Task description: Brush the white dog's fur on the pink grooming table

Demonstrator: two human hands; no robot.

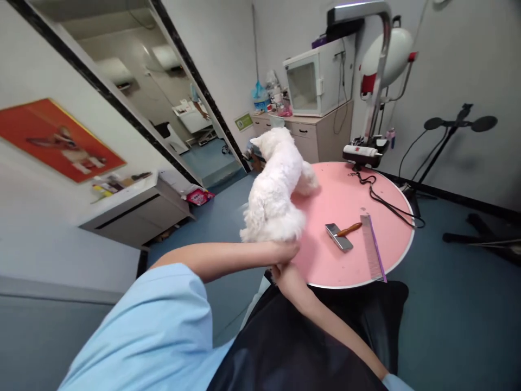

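Observation:
A small white fluffy dog (274, 187) stands on the left part of a round pink grooming table (350, 255), its head turned away toward the far cabinets. My left hand (285, 251) reaches across under the dog's rear, its fingers buried in the fur. Just below it, my right hand (283, 272) presses against the table's near left edge under the dog; I cannot tell what it grips. On the pink top to the right lie a slicker brush with an orange handle (341, 234) and a long metal comb (373, 247).
A black cord (382, 201) trails over the table's far side, by a clipper on a stand (362, 152). A metal grooming arm (378, 65) rises behind. White dryer cabinet (317, 81) on drawers at back. Low shelf unit (134, 209) left, blue floor around.

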